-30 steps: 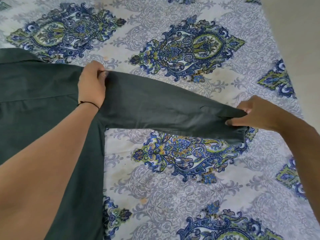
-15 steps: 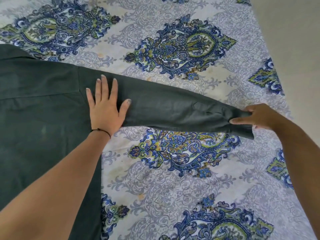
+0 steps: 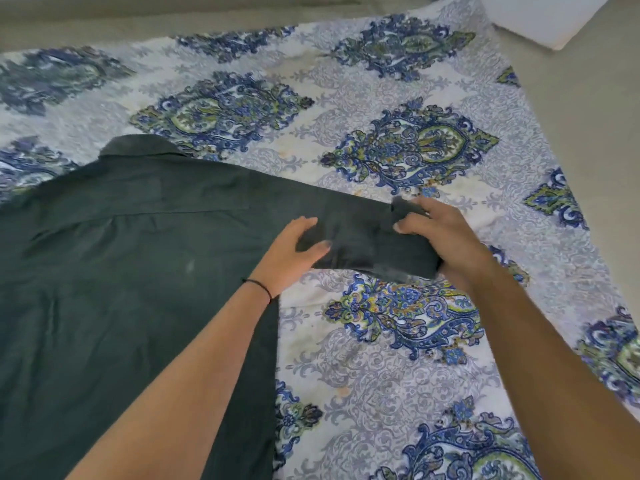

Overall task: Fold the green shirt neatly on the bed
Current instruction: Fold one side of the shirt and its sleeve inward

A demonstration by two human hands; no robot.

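Observation:
The dark green shirt [image 3: 121, 265] lies flat, back up, on the left half of the bed, its collar at the far side. Its right sleeve [image 3: 363, 233] sticks out to the right and is doubled back on itself. My left hand [image 3: 294, 251] rests at the base of the sleeve, fingers curled over the cloth near the armpit. My right hand [image 3: 440, 233] grips the sleeve's outer fold, with the cuff bunched under its fingers. The hands are about a hand's width apart.
The bed carries a white sheet [image 3: 398, 358] with blue and green paisley medallions. Plain beige floor or mattress edge [image 3: 588, 98] runs along the right and the far side. A white pillow corner [image 3: 540, 19] lies at the top right.
My right hand has carried the cuff leftward, doubling the sleeve over itself. My left hand slid from flat on the sleeve to its base. The camera view has tilted up and right.

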